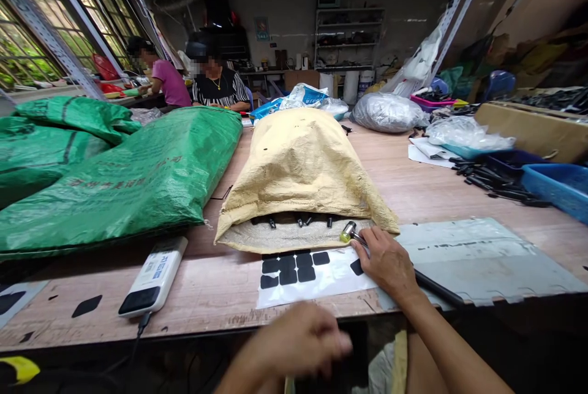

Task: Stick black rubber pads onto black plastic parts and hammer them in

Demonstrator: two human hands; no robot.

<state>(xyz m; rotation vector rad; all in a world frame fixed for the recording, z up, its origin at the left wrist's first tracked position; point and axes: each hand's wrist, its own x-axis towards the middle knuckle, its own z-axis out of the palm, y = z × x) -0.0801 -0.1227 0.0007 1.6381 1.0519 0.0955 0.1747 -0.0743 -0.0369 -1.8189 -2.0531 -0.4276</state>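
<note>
Two hands of mine are near the sack (pixel 303 161): the right hand (pixel 389 262) closes thumb and fingers on a tool (pixel 438 288), its head at the right of the sack's mouth. My left hand (pixel 305 336), blurred, is on the sack's near side; its grip I cannot tell. A sheet (pixel 333 274) lies before the sack.
</note>
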